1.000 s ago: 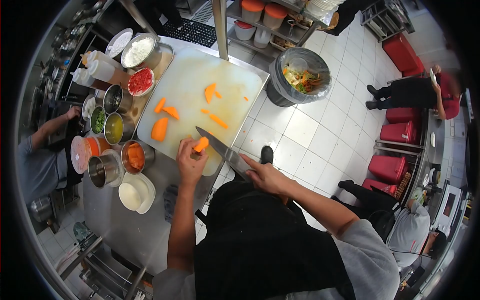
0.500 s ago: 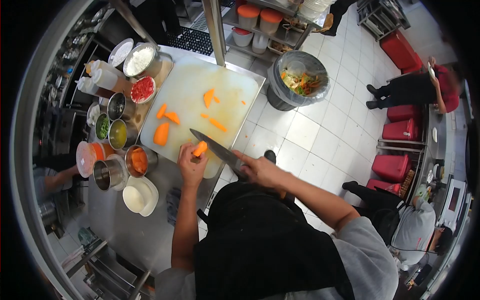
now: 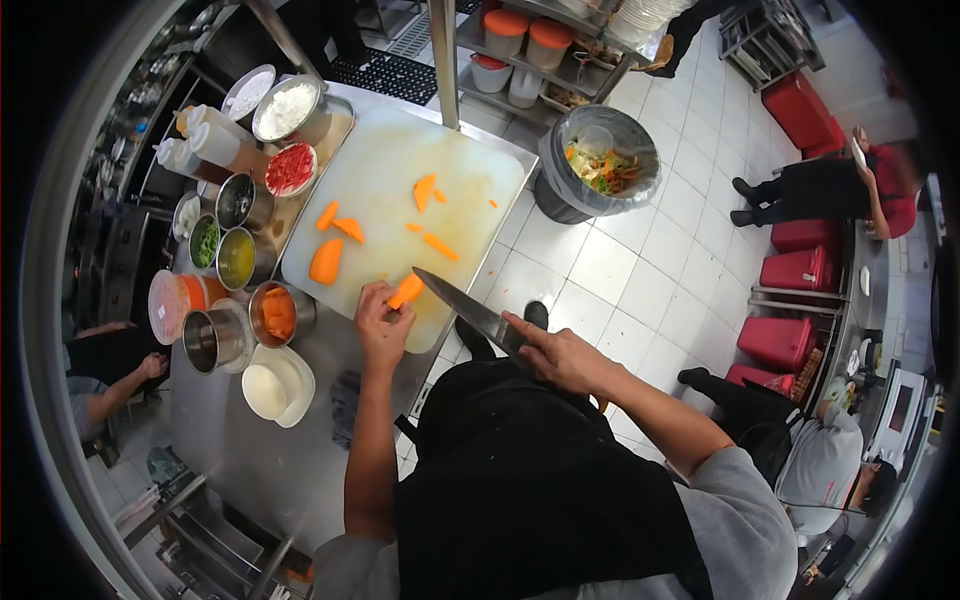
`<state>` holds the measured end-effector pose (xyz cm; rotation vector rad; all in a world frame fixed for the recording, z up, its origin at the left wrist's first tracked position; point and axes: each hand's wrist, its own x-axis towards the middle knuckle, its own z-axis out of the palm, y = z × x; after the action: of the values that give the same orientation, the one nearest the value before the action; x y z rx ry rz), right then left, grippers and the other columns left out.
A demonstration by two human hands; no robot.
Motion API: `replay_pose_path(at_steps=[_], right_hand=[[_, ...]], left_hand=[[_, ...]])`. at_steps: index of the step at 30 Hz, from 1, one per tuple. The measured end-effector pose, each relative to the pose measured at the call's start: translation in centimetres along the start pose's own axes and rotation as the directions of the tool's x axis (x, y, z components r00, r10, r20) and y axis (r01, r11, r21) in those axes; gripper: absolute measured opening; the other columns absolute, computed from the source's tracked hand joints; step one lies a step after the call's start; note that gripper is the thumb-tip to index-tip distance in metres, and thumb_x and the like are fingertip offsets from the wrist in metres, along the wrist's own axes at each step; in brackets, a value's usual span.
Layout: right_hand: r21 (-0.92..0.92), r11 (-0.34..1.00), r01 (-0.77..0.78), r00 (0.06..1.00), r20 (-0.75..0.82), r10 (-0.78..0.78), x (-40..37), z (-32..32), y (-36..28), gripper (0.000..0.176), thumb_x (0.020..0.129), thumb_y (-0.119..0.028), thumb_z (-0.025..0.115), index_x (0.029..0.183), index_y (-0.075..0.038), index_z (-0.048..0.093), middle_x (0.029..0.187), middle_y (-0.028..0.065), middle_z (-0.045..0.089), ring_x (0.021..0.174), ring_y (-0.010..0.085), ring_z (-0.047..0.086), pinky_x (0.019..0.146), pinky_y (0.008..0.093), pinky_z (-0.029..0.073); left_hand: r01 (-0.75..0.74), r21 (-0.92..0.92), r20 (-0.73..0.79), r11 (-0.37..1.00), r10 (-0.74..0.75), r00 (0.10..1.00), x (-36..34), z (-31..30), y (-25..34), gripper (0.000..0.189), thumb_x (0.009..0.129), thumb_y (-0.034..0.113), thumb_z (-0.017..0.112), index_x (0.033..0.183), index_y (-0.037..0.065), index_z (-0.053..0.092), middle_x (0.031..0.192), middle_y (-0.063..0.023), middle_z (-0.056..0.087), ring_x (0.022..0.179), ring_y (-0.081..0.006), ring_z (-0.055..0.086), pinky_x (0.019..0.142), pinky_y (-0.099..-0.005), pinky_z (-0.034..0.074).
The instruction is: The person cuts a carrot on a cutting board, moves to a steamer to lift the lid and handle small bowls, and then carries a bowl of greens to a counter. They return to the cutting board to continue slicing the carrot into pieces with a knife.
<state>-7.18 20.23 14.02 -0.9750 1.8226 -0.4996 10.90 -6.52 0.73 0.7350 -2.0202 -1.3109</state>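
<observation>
My left hand (image 3: 383, 328) is closed around a short piece of carrot (image 3: 406, 291) at the near edge of the white cutting board (image 3: 390, 165). In my right hand (image 3: 562, 358) is a kitchen knife (image 3: 468, 308), its index finger laid along the blade. The knife's tip points up and left, right beside the top end of the held carrot. On the board lie a thicker carrot chunk (image 3: 325, 262), smaller carrot pieces (image 3: 348, 229) by it, a carrot wedge (image 3: 424, 192) farther up and a thin carrot strip (image 3: 440, 247).
Left of the board stand a steel pot of orange pieces (image 3: 290, 332), a bowl of red bits (image 3: 291, 169), a bowl of white powder (image 3: 312, 122) and squeeze bottles (image 3: 215, 148). A lined bin of scraps (image 3: 565, 190) is on the floor at right. Other people stand farther off.
The knife and my right hand have moved right, and the blade has come away from over the carrot to beside it. The held carrot is tilted more to the right.
</observation>
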Motion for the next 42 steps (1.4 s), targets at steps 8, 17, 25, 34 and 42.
replay_pose_path(at_steps=[8,17,25,34,42], right_hand=[[-0.005,1.0,0.001,1.0,0.001,-0.001,0.3,0.7,0.3,0.066,0.109,-0.024,0.051,0.169,-0.023,0.022,0.072,0.0238,0.067,0.07,0.0453,0.068,0.075,0.0538,0.055],[0.081,0.997,0.0,0.999,0.035,-0.002,1.7,1.2,-0.2,0.065,0.11,-0.022,0.051,0.168,-0.022,0.023,0.075,0.0249,0.068,0.071,0.0439,0.069,0.075,0.054,0.054],[0.163,0.985,0.052,0.998,0.03,-0.058,3.9,2.0,-0.2,0.065,0.109,-0.018,0.052,0.169,-0.02,0.025,0.073,0.0216,0.067,0.066,0.0371,0.068,0.073,0.0456,0.055],[0.416,0.907,-0.066,0.992,0.126,0.014,5.0,1.3,0.4,0.062,0.112,-0.024,0.05,0.169,-0.024,0.027,0.069,0.0065,0.064,0.056,0.0141,0.06,0.059,0.0322,0.053],[0.369,0.924,-0.103,0.993,0.096,0.073,3.3,-3.8,0.1,0.06,0.112,-0.02,0.048,0.168,-0.028,0.029,0.071,0.0056,0.066,0.05,0.0124,0.057,0.054,0.0312,0.053]], left_hand=[[0.003,-0.005,0.013,1.0,-0.003,1.0,-0.1,-0.2,0.3,0.032,0.077,-0.014,0.07,0.107,-0.004,0.068,0.115,-0.0138,0.061,0.098,-0.0225,0.067,0.078,-0.0313,0.062],[0.008,-0.02,0.001,1.0,-0.008,1.0,-0.3,-0.1,-0.2,0.033,0.075,-0.016,0.071,0.106,-0.003,0.068,0.114,-0.0138,0.062,0.097,-0.0222,0.068,0.078,-0.0317,0.063],[-0.016,0.043,-0.039,0.999,0.017,0.999,-0.4,0.1,0.0,0.034,0.075,-0.013,0.073,0.106,0.0,0.07,0.11,-0.0147,0.064,0.096,-0.0265,0.069,0.076,-0.0338,0.063],[-0.025,0.032,-0.027,0.999,0.026,0.999,0.0,0.5,0.7,0.035,0.076,-0.015,0.071,0.108,0.0,0.07,0.111,-0.0139,0.063,0.097,-0.0232,0.069,0.078,-0.0333,0.063],[0.137,-0.256,0.015,0.957,-0.138,0.99,-0.7,-0.5,-0.9,0.029,0.088,-0.015,0.067,0.114,-0.004,0.065,0.116,-0.0099,0.06,0.101,-0.0167,0.067,0.083,-0.0291,0.059]])
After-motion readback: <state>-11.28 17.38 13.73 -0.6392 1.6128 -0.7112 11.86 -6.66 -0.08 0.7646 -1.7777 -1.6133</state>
